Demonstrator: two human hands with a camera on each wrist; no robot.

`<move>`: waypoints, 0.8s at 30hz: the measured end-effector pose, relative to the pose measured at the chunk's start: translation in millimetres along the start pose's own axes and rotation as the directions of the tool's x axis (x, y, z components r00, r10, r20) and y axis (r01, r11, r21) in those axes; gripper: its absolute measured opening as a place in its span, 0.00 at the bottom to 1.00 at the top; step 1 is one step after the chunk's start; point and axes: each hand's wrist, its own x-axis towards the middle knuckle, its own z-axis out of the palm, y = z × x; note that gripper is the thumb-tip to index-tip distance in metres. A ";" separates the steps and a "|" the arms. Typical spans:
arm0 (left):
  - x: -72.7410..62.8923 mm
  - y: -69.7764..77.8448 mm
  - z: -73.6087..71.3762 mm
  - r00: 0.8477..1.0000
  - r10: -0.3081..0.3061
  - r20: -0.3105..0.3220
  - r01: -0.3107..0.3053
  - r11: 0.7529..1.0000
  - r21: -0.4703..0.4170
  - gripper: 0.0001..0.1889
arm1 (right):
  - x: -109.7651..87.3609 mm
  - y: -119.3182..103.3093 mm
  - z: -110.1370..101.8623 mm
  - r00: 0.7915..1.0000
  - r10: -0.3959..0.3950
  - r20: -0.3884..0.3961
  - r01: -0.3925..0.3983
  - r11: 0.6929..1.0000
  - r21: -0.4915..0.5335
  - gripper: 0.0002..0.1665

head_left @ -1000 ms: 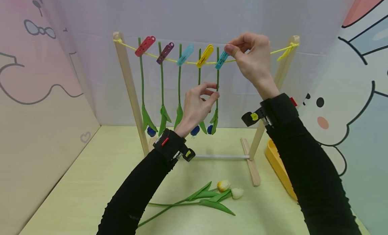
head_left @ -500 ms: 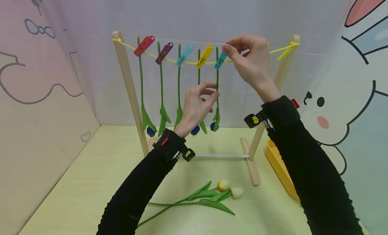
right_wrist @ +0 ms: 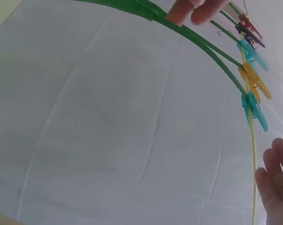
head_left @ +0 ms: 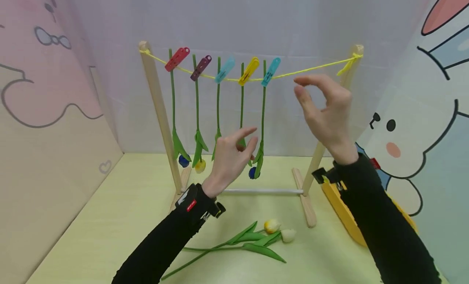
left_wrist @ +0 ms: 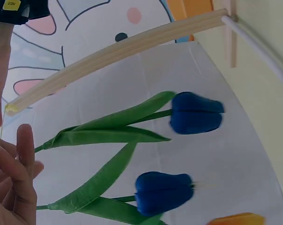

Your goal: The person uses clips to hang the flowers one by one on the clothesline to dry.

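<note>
An artificial blue tulip (head_left: 252,172) hangs head down from a yellow string (head_left: 311,68), its green stem held by a turquoise clothespin (head_left: 270,72). My left hand (head_left: 231,157) is beside that stem, thumb and forefinger apart; nothing is gripped. To the right of the clothespin, my right hand (head_left: 327,113) is in the air just below the string, fingers loosely bent and holding nothing. Further left, more tulips hang from a yellow clothespin (head_left: 249,71), a light blue one (head_left: 225,70), a purple one (head_left: 201,68) and a red one (head_left: 177,59). My left hand hides some blooms.
Wooden posts (head_left: 158,113) carry the string, with a pale crossbar (head_left: 264,191) low between them. Two tulips (head_left: 253,243), one yellow and white, one white, lie on the table (head_left: 91,235) in front. At right, a yellow container (head_left: 342,210) is partly behind my right arm.
My right hand has let go of the turquoise clothespin and moved right and down. My left hand has dropped lower beside the stem. The clothespin stays on the string with the stem.
</note>
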 end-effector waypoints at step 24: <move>-151.0 -59.5 -31.8 0.722 -0.406 0.561 0.248 0.908 0.338 0.09 | -167.1 93.6 -172.1 0.322 0.704 0.633 -0.322 0.710 -0.627 0.23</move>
